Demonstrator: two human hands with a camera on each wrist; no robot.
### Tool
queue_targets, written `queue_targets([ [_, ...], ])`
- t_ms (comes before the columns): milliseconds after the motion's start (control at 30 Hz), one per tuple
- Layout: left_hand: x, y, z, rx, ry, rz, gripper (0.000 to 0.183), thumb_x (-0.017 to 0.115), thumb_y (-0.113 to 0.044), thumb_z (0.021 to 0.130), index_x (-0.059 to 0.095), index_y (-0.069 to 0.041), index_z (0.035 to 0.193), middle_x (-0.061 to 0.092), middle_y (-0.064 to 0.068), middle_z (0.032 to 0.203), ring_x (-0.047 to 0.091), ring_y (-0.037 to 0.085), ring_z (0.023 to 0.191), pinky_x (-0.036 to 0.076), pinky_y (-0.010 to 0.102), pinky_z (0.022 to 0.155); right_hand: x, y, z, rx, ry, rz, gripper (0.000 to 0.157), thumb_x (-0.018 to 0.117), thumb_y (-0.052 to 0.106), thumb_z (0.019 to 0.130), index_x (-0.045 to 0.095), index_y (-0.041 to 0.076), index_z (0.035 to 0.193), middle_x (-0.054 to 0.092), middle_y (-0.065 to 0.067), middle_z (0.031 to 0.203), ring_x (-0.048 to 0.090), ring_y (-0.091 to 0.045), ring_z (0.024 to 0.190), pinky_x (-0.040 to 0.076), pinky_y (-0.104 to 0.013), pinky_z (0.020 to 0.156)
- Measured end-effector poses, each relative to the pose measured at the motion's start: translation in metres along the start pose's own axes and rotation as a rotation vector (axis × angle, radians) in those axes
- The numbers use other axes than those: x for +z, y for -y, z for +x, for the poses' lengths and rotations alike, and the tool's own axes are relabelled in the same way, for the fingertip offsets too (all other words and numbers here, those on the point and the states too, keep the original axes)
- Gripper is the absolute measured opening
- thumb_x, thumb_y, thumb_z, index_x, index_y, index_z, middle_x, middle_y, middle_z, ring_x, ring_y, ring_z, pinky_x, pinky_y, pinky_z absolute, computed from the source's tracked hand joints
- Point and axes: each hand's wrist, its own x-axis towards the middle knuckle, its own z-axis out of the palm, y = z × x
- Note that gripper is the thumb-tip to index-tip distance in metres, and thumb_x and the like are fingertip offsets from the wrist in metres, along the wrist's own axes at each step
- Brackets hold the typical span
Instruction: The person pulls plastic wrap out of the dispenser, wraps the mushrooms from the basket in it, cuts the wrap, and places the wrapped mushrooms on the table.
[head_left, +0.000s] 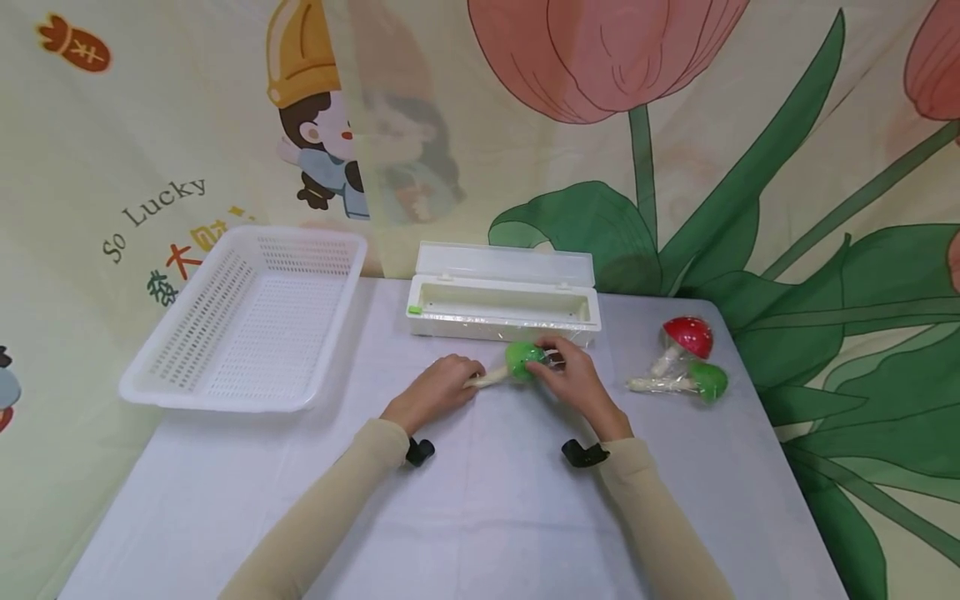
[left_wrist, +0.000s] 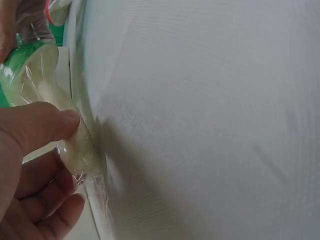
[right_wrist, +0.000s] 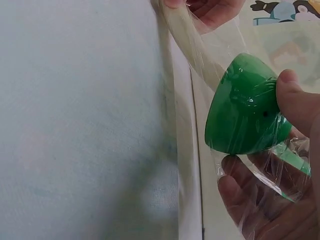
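A mushroom with a green cap point(head_left: 522, 361) and a pale stem lies between my hands, wrapped in clear film. My left hand point(head_left: 444, 385) pinches the stem end; in the left wrist view, the thumb point(left_wrist: 50, 122) presses the stem and the other fingers curl beneath it. My right hand point(head_left: 576, 379) grips the cap end. In the right wrist view, its thumb point(right_wrist: 295, 97) touches the green cap point(right_wrist: 245, 107), while the fingers lie below among loose film. A long white box point(head_left: 502, 327) with its lid raised stands just behind the mushroom.
A white perforated basket point(head_left: 213, 404) stands at the left of the table point(head_left: 480, 500). On the right lie a red-capped mushroom point(head_left: 688, 335) and another green-capped mushroom point(head_left: 708, 381), both in clear film. A printed cloth backdrop point(head_left: 465, 125) hangs behind the table.
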Motion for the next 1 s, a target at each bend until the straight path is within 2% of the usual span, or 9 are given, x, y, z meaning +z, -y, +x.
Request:
queue_targets([
  [267, 0.006, 0.0, 0.007, -0.004, -0.036, 0.046, 0.024, 0.078, -0.008, 0.09, 0.073, -0.004, 0.114, 0.073, 0.01, 0.107, 0.068, 0.027, 0.1, 0.056, 0.041, 0.091, 0.004, -0.002, 0.005, 0.037, -0.017, -0.033, 0.042, 0.075, 0.022, 0.096, 0.061, 0.0, 0.129, 0.066, -0.02, 0.129, 0.066, -0.035, 0.114, 0.056, -0.048, 0.096],
  [500, 0.009, -0.001, 0.015, -0.06, -0.055, 0.042, 0.027, 0.082, -0.009, 0.087, 0.074, -0.005, 0.113, 0.072, 0.01, 0.106, 0.068, 0.027, 0.099, 0.056, 0.042, 0.09, 0.004, -0.007, 0.006, 0.023, -0.016, -0.093, 0.043, 0.076, 0.018, 0.094, 0.06, 0.001, 0.131, 0.065, -0.021, 0.132, 0.061, -0.039, 0.125, 0.049, -0.055, 0.106],
  [733, 0.008, -0.001, 0.012, -0.047, -0.068, 0.072, 0.029, 0.081, -0.011, 0.088, 0.075, -0.006, 0.116, 0.071, 0.011, 0.115, 0.067, 0.029, 0.104, 0.055, 0.042, 0.093, 0.001, -0.007, 0.004, 0.037, -0.016, -0.148, 0.047, 0.077, 0.02, 0.093, 0.06, 0.002, 0.133, 0.059, -0.022, 0.138, 0.053, -0.04, 0.134, 0.042, -0.056, 0.113],
  [1000, 0.009, -0.001, 0.005, -0.037, -0.085, 0.12, 0.034, 0.081, -0.014, 0.089, 0.072, -0.01, 0.122, 0.071, 0.007, 0.113, 0.066, 0.027, 0.102, 0.055, 0.042, 0.089, -0.003, -0.005, 0.001, 0.002, -0.022, -0.159, 0.051, 0.077, 0.017, 0.091, 0.058, 0.001, 0.136, 0.06, -0.021, 0.137, 0.055, -0.038, 0.132, 0.042, -0.055, 0.113],
])
